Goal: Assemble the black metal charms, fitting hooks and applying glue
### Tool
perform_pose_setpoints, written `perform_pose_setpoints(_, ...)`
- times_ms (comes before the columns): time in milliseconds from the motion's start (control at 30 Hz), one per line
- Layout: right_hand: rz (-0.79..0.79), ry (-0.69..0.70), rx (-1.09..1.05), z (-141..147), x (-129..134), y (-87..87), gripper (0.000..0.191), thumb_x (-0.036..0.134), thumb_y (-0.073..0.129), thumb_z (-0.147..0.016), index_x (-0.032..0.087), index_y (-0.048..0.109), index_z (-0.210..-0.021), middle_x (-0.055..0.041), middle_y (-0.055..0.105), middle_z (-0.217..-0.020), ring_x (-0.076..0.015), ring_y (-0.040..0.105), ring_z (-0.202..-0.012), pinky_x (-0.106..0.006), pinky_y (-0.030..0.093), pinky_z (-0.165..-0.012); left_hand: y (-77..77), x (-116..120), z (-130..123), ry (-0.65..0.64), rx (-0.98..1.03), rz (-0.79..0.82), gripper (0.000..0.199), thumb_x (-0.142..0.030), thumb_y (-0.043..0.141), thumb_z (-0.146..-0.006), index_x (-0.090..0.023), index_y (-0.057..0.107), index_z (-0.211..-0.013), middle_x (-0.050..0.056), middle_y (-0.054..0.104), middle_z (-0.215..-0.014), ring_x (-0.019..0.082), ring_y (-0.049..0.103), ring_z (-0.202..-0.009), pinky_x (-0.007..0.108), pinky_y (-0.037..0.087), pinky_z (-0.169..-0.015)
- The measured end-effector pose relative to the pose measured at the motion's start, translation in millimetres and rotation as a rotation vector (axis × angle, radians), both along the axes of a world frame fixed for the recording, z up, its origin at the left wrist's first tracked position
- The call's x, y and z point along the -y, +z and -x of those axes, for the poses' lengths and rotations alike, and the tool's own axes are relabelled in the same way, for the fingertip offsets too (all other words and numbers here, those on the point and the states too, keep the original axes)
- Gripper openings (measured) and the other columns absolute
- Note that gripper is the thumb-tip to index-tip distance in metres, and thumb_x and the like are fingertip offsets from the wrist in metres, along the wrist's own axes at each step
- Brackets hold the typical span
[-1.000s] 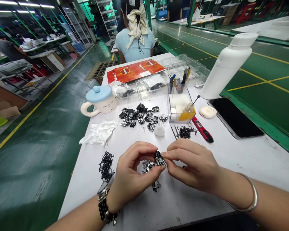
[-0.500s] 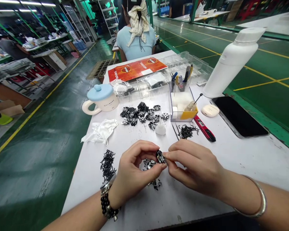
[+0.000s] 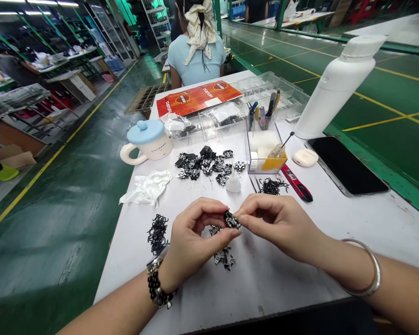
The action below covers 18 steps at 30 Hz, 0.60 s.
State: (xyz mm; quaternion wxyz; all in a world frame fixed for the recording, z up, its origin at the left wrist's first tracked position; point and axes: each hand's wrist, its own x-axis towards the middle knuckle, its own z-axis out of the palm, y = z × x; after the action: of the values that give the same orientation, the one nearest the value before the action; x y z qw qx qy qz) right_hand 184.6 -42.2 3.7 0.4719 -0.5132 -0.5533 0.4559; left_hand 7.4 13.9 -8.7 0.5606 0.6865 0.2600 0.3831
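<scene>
So the left hand has a small black and silver part pinched between thumb and forefinger, sitting right at the tips and tilted a bit. Right hand is in close too, fingers bunched narrow and touching the part's right end, though I can't tell if they actually grip it or something tiny. Just under the left fingers there's a little heap of similar pieces on the counter, partly hidden by the hand. Left of those fingers is a pile of black hooked bits. Bit past the right fingers, more dark bits lie near a red cutter. Straight beyond both sets of fingers: a white nozzle bottle, then a bigger cluster of parts.
</scene>
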Motion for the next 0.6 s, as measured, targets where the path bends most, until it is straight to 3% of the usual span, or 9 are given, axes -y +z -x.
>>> perform_pose_setpoints(267, -0.025, -0.016, -0.120, 5.3, -0.8, -8.2, 0.009, 0.024, 0.060, -0.081, 0.019, 0.065, -0.075, 0.0003, 0.065, -0.074, -0.0096, 0.058, -0.071, -0.022, 0.047, -0.065, -1.5, -0.7, -0.8, 0.037, 0.031, -0.072, 0.033, -0.005, 0.076, -0.064, -0.014, 0.064, -0.093, 0.004, 0.059, -0.091, 0.011, 0.063, -0.079, 0.018, 0.058, -0.068)
perform_pose_setpoints(600, -0.125, -0.006, -0.083, 6.8, 1.9, -13.5, 0.008, 0.021, 0.058, -0.083, 0.018, 0.062, -0.077, -0.0009, 0.063, -0.073, -0.0105, 0.058, -0.069, -0.024, 0.046, -0.063, -1.8, -1.6, -0.6, 0.039, 0.053, -0.129, 0.033, -0.003, 0.076, -0.064, -0.014, 0.064, -0.093, 0.006, 0.060, -0.089, 0.013, 0.063, -0.080, 0.020, 0.058, -0.066)
